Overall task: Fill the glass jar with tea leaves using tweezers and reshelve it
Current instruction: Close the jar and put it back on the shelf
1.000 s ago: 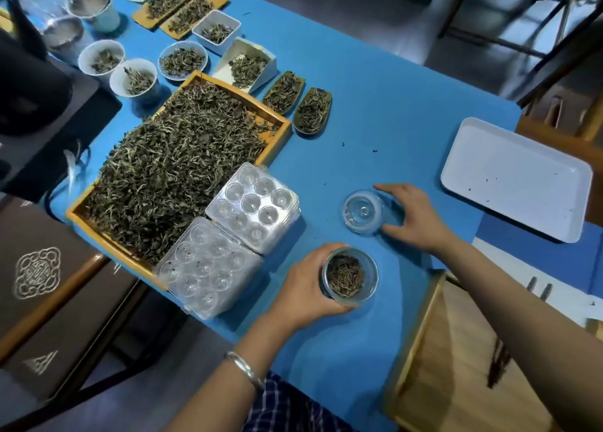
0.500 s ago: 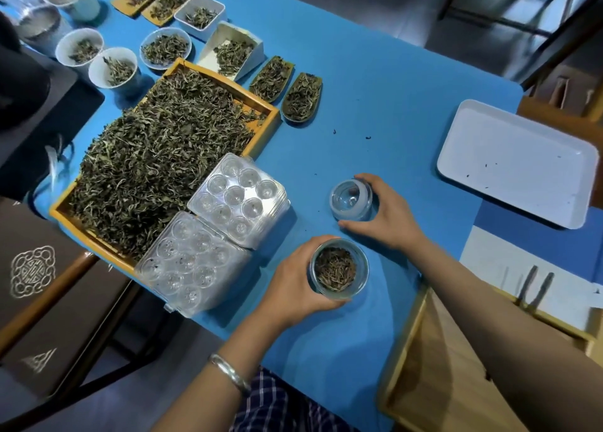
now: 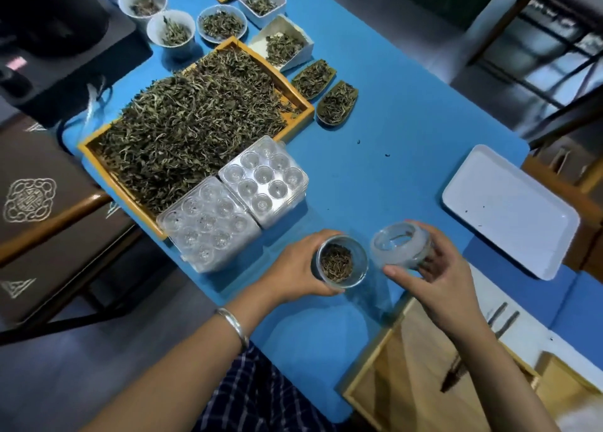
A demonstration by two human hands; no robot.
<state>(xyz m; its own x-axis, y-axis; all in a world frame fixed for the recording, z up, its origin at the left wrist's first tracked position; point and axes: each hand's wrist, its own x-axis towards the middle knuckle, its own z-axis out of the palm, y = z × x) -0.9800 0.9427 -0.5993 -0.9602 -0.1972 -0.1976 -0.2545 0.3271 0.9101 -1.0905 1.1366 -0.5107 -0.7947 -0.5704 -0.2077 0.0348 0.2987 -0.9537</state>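
My left hand (image 3: 295,270) wraps around the open glass jar (image 3: 341,262), which stands near the front of the blue table (image 3: 408,131) and holds dark tea leaves. My right hand (image 3: 437,278) holds the clear glass lid (image 3: 400,245) lifted and tilted just to the right of the jar's mouth, apart from it. A wooden tray heaped with loose tea leaves (image 3: 192,121) lies to the upper left. The tweezers (image 3: 502,317) rest on a white sheet at the right, untouched.
Two clear plastic cavity trays (image 3: 235,203) sit just beyond my left hand. A white rectangular tray (image 3: 509,209) lies at the right. Several small bowls and dishes of tea (image 3: 222,23) line the far side. A wooden box (image 3: 408,366) stands at the near right.
My right hand closed on the glass lid, lifted it off the table and brought it toward the jar. My left hand kept hold of the jar.
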